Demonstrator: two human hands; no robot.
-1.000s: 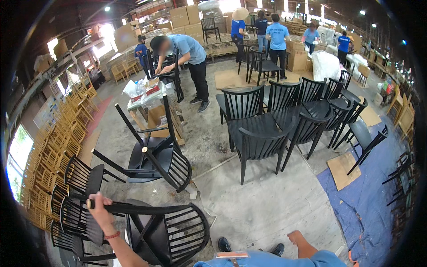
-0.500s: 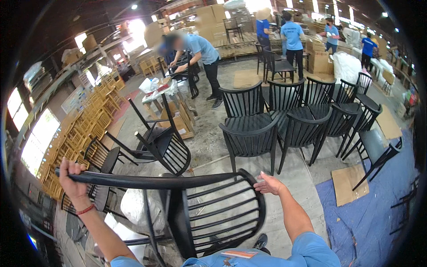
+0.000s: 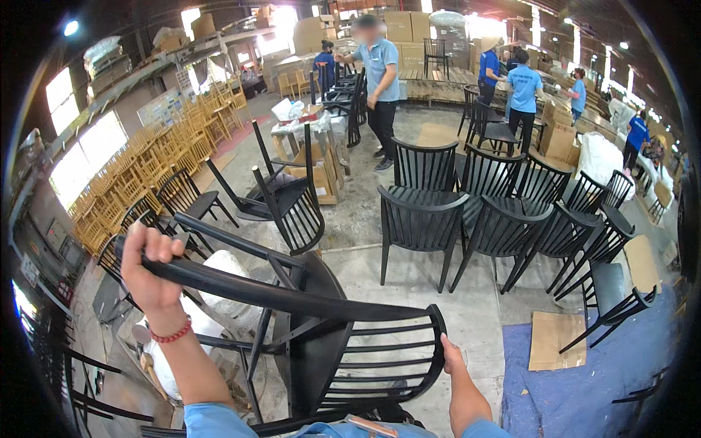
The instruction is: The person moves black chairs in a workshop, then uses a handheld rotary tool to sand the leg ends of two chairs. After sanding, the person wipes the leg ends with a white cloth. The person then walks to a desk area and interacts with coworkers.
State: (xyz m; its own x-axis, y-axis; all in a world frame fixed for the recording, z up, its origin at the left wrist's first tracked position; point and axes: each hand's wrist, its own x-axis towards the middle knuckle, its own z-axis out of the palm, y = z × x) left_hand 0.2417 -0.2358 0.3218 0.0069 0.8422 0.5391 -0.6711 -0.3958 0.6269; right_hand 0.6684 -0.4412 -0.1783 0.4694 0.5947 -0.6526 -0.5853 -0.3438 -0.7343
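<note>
A black wooden chair (image 3: 315,343) with a spindle back lies tipped on its side in front of me, its legs pointing left. My left hand (image 3: 152,274), with a red bead bracelet at the wrist, is wrapped round the end of one leg. At the other end, my right hand (image 3: 453,356) grips the curved top rail of the backrest; its thumb shows and the other fingers are hidden behind the wood. Just beyond stands an upturned black chair (image 3: 288,201) with its legs in the air.
Rows of upright black chairs (image 3: 422,219) stand ahead and right. Cardboard (image 3: 556,341) lies on a blue sheet (image 3: 526,394). Light wooden chairs (image 3: 139,212) line the left. A white wrapped bundle (image 3: 226,292) sits beside the held chair. Co-workers (image 3: 381,80) stand farther back.
My right hand, open beside the top rail before, has closed on it. The held chair has turned, showing more of its seat. My view has shifted left, and a co-worker has straightened up.
</note>
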